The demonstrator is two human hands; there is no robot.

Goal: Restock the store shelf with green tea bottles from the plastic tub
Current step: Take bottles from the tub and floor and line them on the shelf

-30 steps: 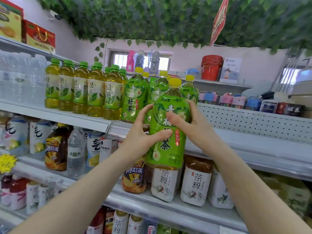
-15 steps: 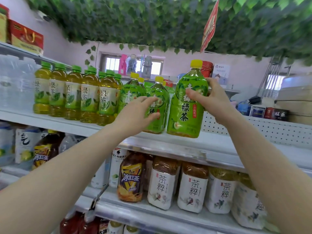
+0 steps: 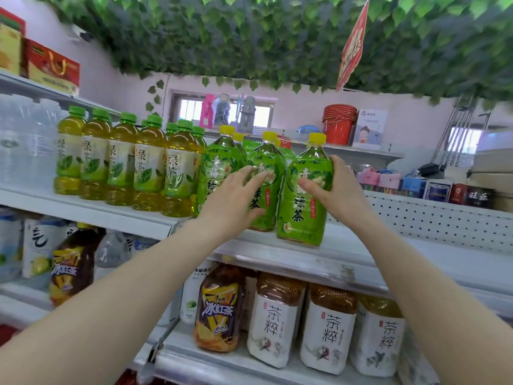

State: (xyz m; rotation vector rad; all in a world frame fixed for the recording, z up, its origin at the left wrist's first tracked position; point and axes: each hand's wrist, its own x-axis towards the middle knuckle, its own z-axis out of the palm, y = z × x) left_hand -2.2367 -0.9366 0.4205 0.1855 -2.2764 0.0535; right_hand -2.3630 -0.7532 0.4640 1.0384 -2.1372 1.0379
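Note:
A green tea bottle (image 3: 304,207) with a yellow cap and a bright green label stands upright on the white shelf (image 3: 347,262), at the right end of its row. My right hand (image 3: 334,194) grips it round the upper body. My left hand (image 3: 236,207) lies flat, fingers straight, against the neighbouring green tea bottle (image 3: 268,173) to its left. A third like bottle (image 3: 215,168) stands further left, with more behind. The plastic tub is out of view.
Green-capped tea bottles (image 3: 122,162) and water bottles (image 3: 25,143) fill the shelf to the left. The shelf is bare to the right of the held bottle, before a pegboard back panel (image 3: 433,220). Brown tea bottles (image 3: 327,329) stand on the shelf below. Leafy garlands hang overhead.
The bottle went from held in front of the lower shelf up onto the shelf and now stands there. My left hand let go of it and now touches the neighbouring bottle.

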